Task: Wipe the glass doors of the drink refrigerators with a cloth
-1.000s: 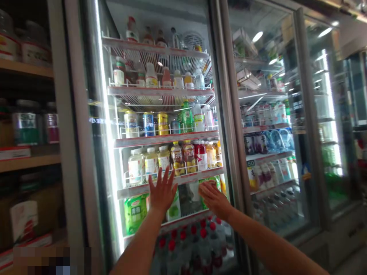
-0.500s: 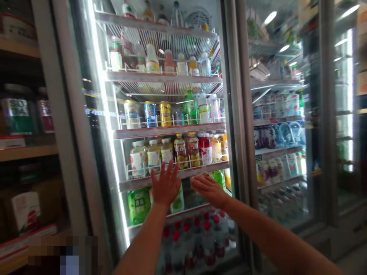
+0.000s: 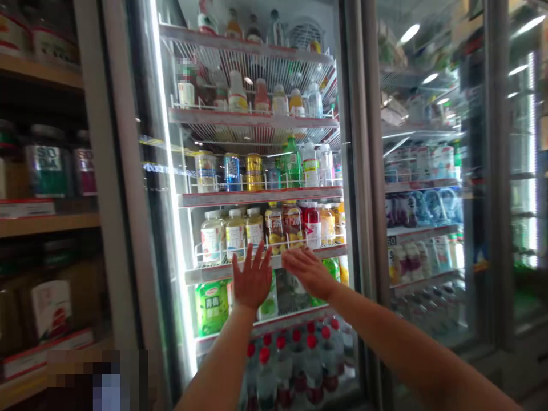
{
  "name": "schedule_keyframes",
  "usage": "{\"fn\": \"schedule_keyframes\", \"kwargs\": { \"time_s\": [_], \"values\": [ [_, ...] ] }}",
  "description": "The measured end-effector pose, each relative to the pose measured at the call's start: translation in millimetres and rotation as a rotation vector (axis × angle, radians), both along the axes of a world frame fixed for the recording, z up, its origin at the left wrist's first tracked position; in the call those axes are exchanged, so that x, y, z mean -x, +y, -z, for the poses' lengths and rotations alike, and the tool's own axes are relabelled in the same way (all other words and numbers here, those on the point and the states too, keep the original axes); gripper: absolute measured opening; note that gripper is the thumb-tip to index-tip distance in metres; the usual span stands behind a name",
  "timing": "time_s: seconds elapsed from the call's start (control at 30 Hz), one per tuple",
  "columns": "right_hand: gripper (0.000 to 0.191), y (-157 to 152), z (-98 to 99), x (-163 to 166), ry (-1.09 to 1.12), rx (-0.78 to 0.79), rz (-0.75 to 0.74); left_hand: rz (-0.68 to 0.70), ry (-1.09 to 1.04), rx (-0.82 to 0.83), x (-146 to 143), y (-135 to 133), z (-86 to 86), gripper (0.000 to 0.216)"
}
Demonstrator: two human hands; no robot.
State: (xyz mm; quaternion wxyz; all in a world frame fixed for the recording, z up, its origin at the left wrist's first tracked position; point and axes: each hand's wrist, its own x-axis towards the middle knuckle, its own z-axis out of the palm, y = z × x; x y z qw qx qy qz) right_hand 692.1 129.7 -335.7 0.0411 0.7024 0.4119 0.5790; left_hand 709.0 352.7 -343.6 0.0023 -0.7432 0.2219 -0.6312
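Both arms reach toward a lit drinks fridge. My left hand (image 3: 252, 281) is raised with its fingers spread and nothing in it, overlapping the shelf edge (image 3: 205, 275) below the row of bottles. To its right, my right hand (image 3: 309, 271) is turned sideways with fingers stretched out and holds nothing. Brown-labelled tea bottles (image 3: 293, 222) stand just above the hands, beside pale yellow bottles (image 3: 235, 234) and a red bottle (image 3: 311, 224). A green pack (image 3: 212, 308) sits on the shelf at lower left. Whether either hand touches glass cannot be made out.
Higher up are a gold can (image 3: 254, 171), a blue can (image 3: 232, 171) and a green bottle (image 3: 293, 162). Clear bottles with red caps (image 3: 280, 365) fill the bottom. A metal door frame (image 3: 363, 171) separates another fridge at right. Wooden shelves (image 3: 47, 225) with bottles stand at left.
The view has shifted, so the fridge sits slightly farther right in it. Both hands remain raised with fingers extended; the right one appears slightly higher and nearer the left.
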Motion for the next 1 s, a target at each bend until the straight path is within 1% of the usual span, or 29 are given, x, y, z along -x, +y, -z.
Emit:
{"fn": "schedule_keyframes", "kwargs": {
  "time_s": [0.07, 0.1, 0.13, 0.17, 0.2, 0.23, 0.3, 0.33, 0.37, 0.4, 0.43, 0.5, 0.53, 0.57, 0.6, 0.63, 0.67, 0.73, 0.77, 0.8, 0.83, 0.87, 0.93, 0.97, 1.0],
  "values": [
    [0.048, 0.0, -28.5, -5.3, -0.034, -0.274, 0.013, 0.002, 0.004, 0.002, -0.5, 0.4, 0.5, 0.068],
    [0.049, 2.7, -37.2, -7.9, -0.051, -0.387, 0.013, 0.001, 0.008, 0.002, -0.5, 0.6, 0.7, 0.068],
    [0.050, 7.1, -39.5, -9.5, -0.067, -0.459, 0.008, -0.003, 0.012, 0.002, -0.6, 0.7, 1.0, 0.067],
    [0.050, 12.5, -35.3, -9.9, -0.077, -0.474, -0.003, -0.007, 0.015, 0.001, -0.6, 0.7, 1.3, 0.067],
    [0.050, 18.0, -25.7, -9.1, -0.076, -0.427, -0.015, -0.011, 0.018, 0.003, -0.6, 0.8, 1.6, 0.066],
    [0.049, 22.5, -13.3, -7.3, -0.069, -0.341, -0.026, -0.016, 0.023, 0.004, -0.7, 0.9, 1.9, 0.065],
    [0.047, 25.7, 8.5, -2.5, -0.037, -0.083, -0.047, -0.019, 0.029, 0.002, -1.0, 1.1, 2.5, 0.064],
    [0.047, 23.7, 12.8, -0.6, -0.023, 0.019, -0.054, -0.018, 0.030, 0.001, -1.2, 1.2, 2.8, 0.064],
    [0.047, 19.6, 11.0, 0.3, -0.011, 0.076, -0.054, -0.017, 0.029, -0.001, -1.3, 1.3, 3.0, 0.065],
    [0.048, 14.1, 3.6, 0.2, -0.006, 0.071, -0.049, -0.017, 0.027, -0.003, -1.3, 1.3, 3.1, 0.065],
    [0.049, 8.1, -7.6, -1.0, -0.011, 0.008, -0.042, -0.020, 0.024, -0.005, -1.3, 1.3, 3.2, 0.065],
    [0.050, -1.9, -31.2, -5.1, -0.039, -0.214, -0.029, -0.028, 0.018, -0.004, -0.9, 1.1, 3.1, 0.066],
    [0.050, -4.7, -38.3, -7.1, -0.060, -0.331, -0.025, -0.031, 0.019, -0.004, -0.6, 1.0, 3.0, 0.066],
    [0.049, -5.8, -39.9, -8.2, -0.080, -0.421, -0.025, -0.033, 0.021, -0.004, -0.3, 0.7, 2.7, 0.066],
    [0.049, -5.6, -35.8, -8.3, -0.095, -0.461, -0.027, -0.032, 0.020, -0.002, 0.1, 0.5, 2.3, 0.066],
    [0.049, -5.0, -26.8, -7.2, -0.097, -0.438, -0.032, -0.031, 0.018, 0.000, 0.5, 0.2, 1.9, 0.066],
    [0.049, -4.6, -14.9, -5.2, -0.089, -0.359, -0.040, -0.030, 0.015, 0.001, 1.0, 0.0, 1.5, 0.066],
    [0.049, -7.4, 7.3, -0.4, -0.055, -0.110, -0.059, -0.033, 0.006, 0.002, 1.8, -0.4, 0.8, 0.067],
    [0.049, -11.3, 13.5, 1.4, -0.035, 0.004, -0.064, -0.037, 0.002, 0.001, 2.2, -0.6, 0.5, 0.067],
    [0.049, -16.8, 15.0, 2.1, -0.017, 0.069, -0.060, -0.041, 0.002, -0.001, 2.5, -0.8, 0.4, 0.067],
    [0.050, -23.5, 12.2, 1.7, -0.006, 0.072, -0.047, -0.044, 0.004, -0.003, 2.8, -0.9, 0.4, 0.068],
    [0.051, -30.6, 6.8, 0.2, -0.006, 0.016, -0.031, -0.046, 0.005, -0.004, 2.9, -0.9, 0.4, 0.068],
    [0.054, -43.3, -3.7, -4.6, -0.039, -0.193, -0.007, -0.047, 0.010, -0.003, 3.0, -1.0, 0.7, 0.068],
    [0.056, -47.7, -4.7, -6.7, -0.061, -0.299, -0.001, -0.047, 0.009, -0.002, 3.0, -0.9, 0.8, 0.068],
    [0.057, -50.8, -1.3, -7.9, -0.078, -0.379, 0.002, -0.050, 0.007, -0.002, 2.9, -0.9, 0.8, 0.068]
  ]
}}
